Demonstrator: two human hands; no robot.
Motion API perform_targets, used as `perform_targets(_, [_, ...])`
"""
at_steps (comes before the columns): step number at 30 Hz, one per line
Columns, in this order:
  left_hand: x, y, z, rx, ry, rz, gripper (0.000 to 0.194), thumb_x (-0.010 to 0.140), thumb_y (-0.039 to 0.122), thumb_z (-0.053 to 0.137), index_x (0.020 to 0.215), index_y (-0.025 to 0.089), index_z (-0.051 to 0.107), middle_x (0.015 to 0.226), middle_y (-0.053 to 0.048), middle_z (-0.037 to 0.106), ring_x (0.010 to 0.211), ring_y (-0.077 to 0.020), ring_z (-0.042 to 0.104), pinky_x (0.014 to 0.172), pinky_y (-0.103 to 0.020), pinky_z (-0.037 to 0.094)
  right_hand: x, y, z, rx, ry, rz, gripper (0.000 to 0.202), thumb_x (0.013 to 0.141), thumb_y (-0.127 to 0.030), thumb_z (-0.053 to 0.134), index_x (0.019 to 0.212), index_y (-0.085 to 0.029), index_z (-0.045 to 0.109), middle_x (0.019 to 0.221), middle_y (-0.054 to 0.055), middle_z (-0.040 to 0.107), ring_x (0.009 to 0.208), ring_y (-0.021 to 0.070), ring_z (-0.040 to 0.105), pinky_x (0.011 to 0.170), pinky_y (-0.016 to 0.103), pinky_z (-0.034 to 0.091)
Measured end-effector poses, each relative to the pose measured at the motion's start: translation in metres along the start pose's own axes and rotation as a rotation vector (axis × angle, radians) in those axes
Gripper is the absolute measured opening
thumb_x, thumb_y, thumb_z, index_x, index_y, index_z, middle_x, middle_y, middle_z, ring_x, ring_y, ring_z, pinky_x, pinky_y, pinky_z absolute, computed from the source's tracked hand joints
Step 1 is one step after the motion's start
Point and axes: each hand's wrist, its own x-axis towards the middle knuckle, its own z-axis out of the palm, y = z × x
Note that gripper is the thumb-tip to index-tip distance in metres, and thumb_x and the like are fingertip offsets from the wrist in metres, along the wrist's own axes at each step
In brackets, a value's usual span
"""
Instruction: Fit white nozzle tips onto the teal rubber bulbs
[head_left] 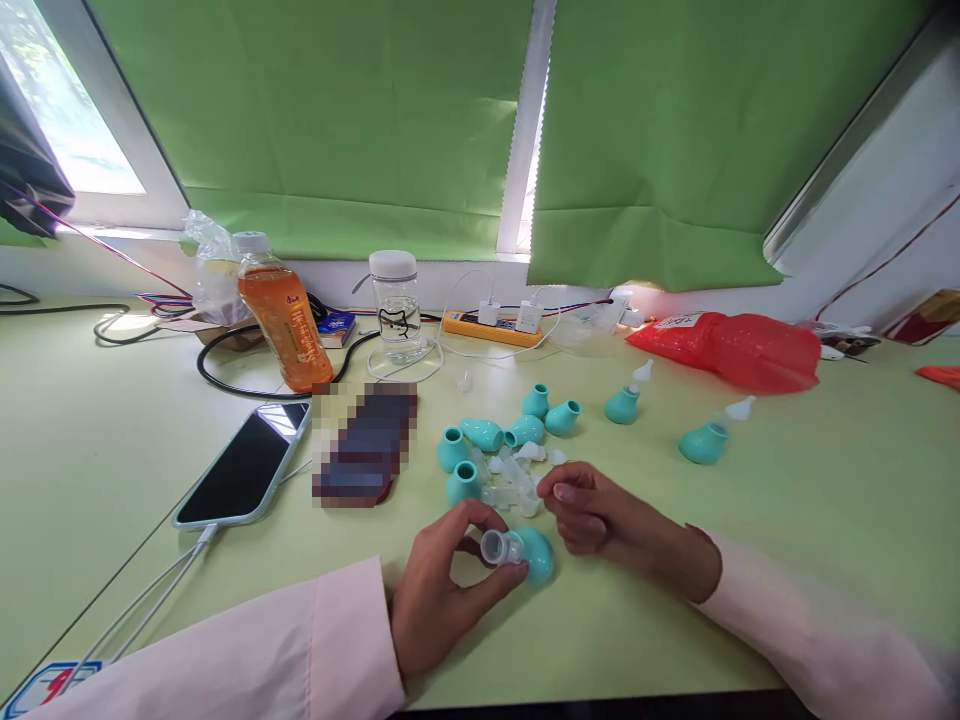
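My left hand (450, 580) grips a teal bulb (537, 556) near the table's front edge, thumb and fingers around its neck. A clear plastic piece (498, 547) is fitted in the bulb's mouth and points left. To the right, my right hand (589, 505) has its fingers curled, the index fingertip beside a pile of clear plastic parts (517, 482); whether it pinches something is too small to tell. Several loose teal bulbs (481, 434) lie around the pile. Farther right stand two teal bulbs (622, 405) (703, 443) with clear and white tips on them.
A phone (244, 465) with a white cable and a pixelated dark object (365, 445) lie on the left. Behind them stand an orange drink bottle (285, 325) and a clear bottle (397, 310). An orange power strip (491, 330) and a red bag (731, 350) are at the back.
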Motion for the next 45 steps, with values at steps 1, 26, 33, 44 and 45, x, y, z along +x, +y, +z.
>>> perform_targets(1, [0.000,0.000,0.000,-0.002,-0.003,0.011,0.012,0.068,0.019,0.061,0.076,0.018,0.052,0.074,0.000,0.060,0.068,-0.0124,0.056,0.061,-0.022,0.047,-0.002,0.002,0.004,0.060,-0.036,0.049,0.028,0.063,-0.040,0.068,0.077,-0.018,0.059,0.034,-0.013,0.027,0.032,0.0010,0.015,0.035,0.016,0.013])
perform_targets(26, [-0.001,-0.004,0.001,-0.046,0.009,0.032,0.013,0.069,0.019,0.061,0.075,0.019,0.050,0.073,0.000,0.058,0.068,-0.0124,0.055,0.061,-0.022,0.046,-0.002,0.014,0.018,-0.025,-0.033,-0.113,0.030,0.066,-0.039,0.065,0.055,-0.013,0.055,0.035,-0.011,0.027,0.036,0.0011,0.019,0.039,0.020,0.014])
perform_targets(33, [0.000,-0.003,0.000,-0.021,0.056,0.013,0.013,0.071,0.020,0.059,0.080,0.020,0.051,0.079,0.000,0.061,0.076,-0.0142,0.057,0.066,-0.024,0.047,-0.005,0.014,0.015,-0.213,0.011,-0.190,0.020,0.075,-0.032,0.058,0.073,-0.012,0.056,0.037,-0.010,0.034,0.034,0.0011,0.023,0.037,0.018,0.016])
perform_targets(44, [0.001,-0.002,0.000,-0.038,0.085,0.058,0.013,0.072,0.018,0.058,0.081,0.020,0.050,0.079,0.000,0.060,0.074,-0.0129,0.056,0.064,-0.023,0.046,0.001,0.013,0.009,0.142,-0.100,-0.034,0.011,0.080,-0.029,0.050,0.080,-0.018,0.046,0.042,-0.010,0.043,0.029,0.0012,0.024,0.031,0.015,0.015])
perform_targets(45, [0.001,-0.002,0.000,-0.038,0.084,0.061,0.013,0.072,0.018,0.058,0.081,0.020,0.049,0.079,0.000,0.060,0.073,-0.0129,0.056,0.063,-0.023,0.046,0.001,0.011,0.009,0.174,-0.107,-0.011,0.010,0.080,-0.028,0.050,0.080,-0.019,0.045,0.042,-0.010,0.042,0.029,0.0014,0.024,0.031,0.015,0.015])
